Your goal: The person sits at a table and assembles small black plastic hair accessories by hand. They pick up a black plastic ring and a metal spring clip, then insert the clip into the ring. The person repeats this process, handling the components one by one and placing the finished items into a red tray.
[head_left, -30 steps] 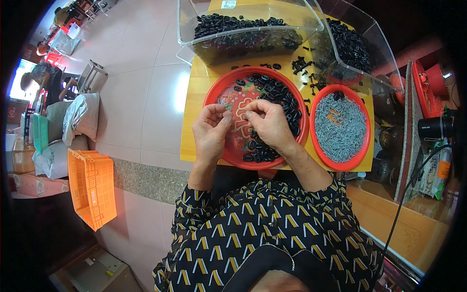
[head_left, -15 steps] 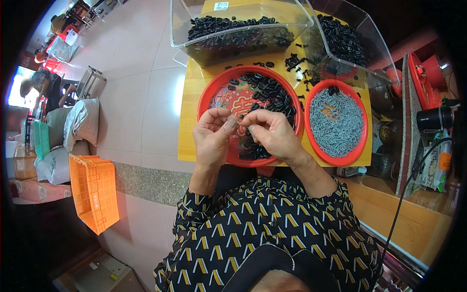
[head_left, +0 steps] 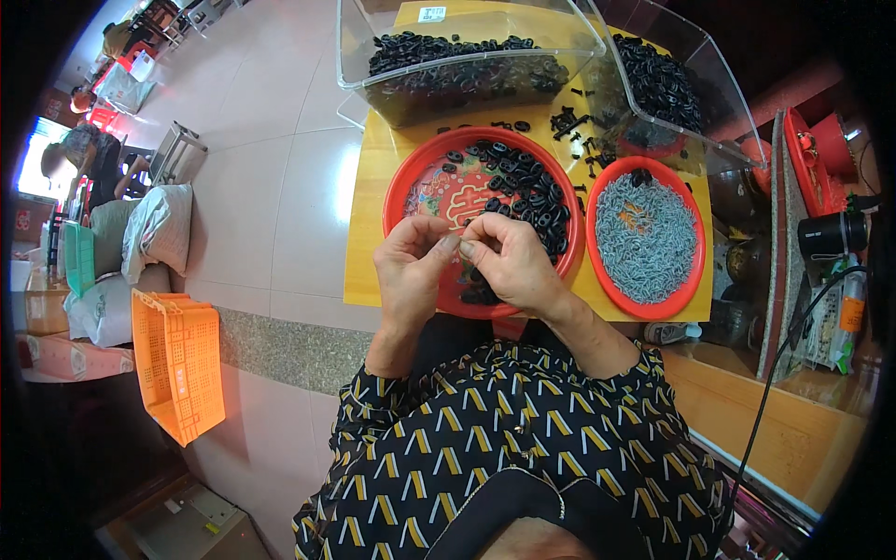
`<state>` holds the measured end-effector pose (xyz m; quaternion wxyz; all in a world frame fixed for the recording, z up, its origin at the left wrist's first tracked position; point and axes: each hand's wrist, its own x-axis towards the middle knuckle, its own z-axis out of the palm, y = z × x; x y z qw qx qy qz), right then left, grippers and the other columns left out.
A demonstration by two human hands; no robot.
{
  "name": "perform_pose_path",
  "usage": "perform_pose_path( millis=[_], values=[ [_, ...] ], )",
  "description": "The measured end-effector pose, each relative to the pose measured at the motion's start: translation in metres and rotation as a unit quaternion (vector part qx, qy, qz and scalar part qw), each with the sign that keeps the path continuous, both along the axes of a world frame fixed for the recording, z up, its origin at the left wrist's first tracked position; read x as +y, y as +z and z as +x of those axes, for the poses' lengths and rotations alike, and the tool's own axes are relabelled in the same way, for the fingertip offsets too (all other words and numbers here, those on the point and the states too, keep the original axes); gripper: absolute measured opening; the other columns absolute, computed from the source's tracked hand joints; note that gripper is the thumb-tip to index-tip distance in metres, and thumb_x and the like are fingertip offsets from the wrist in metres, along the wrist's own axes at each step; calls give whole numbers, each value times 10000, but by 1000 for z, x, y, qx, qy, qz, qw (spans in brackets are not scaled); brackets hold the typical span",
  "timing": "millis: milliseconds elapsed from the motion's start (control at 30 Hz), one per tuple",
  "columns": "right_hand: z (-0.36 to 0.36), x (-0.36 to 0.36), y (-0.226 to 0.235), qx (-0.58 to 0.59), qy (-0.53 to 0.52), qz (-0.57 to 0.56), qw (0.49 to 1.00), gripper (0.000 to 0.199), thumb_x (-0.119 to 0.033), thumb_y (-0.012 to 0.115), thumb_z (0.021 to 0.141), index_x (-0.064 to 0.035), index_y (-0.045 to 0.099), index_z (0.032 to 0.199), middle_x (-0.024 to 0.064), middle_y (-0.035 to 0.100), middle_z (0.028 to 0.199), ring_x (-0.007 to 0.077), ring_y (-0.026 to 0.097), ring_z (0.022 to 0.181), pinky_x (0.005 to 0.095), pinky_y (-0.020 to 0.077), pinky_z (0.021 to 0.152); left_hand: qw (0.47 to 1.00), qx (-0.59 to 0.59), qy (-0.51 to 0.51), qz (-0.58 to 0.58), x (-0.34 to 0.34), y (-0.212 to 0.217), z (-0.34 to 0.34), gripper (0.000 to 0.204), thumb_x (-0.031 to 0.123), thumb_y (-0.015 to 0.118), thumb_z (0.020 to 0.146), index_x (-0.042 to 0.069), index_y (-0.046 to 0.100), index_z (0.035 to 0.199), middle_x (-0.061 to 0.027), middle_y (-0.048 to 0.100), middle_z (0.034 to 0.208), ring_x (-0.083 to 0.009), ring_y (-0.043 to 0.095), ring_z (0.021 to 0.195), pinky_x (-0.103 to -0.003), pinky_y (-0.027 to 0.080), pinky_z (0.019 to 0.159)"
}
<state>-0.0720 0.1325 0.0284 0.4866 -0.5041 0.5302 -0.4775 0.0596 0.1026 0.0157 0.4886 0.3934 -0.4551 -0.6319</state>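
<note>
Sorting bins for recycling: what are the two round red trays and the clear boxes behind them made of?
Round red trays: likely glossy plastic, with smooth moulded rims. Clear boxes: seemingly rigid transparent plastic; the black rings inside show through the walls.

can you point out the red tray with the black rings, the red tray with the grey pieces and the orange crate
red tray with black rings [head_left: 417, 184]: head view, on its bare left rim.
red tray with grey pieces [head_left: 644, 307]: head view, on its near rim.
orange crate [head_left: 177, 364]: head view, on its latticed side wall.
</note>
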Motion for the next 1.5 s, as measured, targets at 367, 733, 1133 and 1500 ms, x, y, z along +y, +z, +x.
perform_pose_path(
  millis=[367,733,1133,1500],
  values=[
    [6,-25,-19,107,-52,-10,993,108,-85,540,802,19,564,784,17,556,641,48,481,556,205,392,488,996,61,68,24,-10,-12,5,144,-21,591,749,-15,540,883,-33,564,758,-76,526,667,-185,433,619],
    [-3,-7,-9,-201,-36,94,974,117,-36,522,816,16,555,916,26,568,747,51,506,600,173,417,510,980,163,-4,113,2,-9,-9,156,-2,593,761,-17,516,896,-46,564,736,-104,551,623,-200,458,571],
    [-11,12,2,-175,-70,80,979,121,10,547,786,21,535,907,41,560,774,75,561,631,181,481,547,981,155,-23,118,8,-6,-14,177,3,600,759,-12,519,916,-42,561,754,-87,538,648,-191,449,581],
    [-13,14,1,-126,-62,75,987,118,12,559,773,24,529,886,31,556,752,61,554,614,173,474,534,990,109,-34,82,8,-8,-13,158,-13,594,751,-10,529,895,-36,565,765,-78,536,661,-184,448,598]
  ],
)
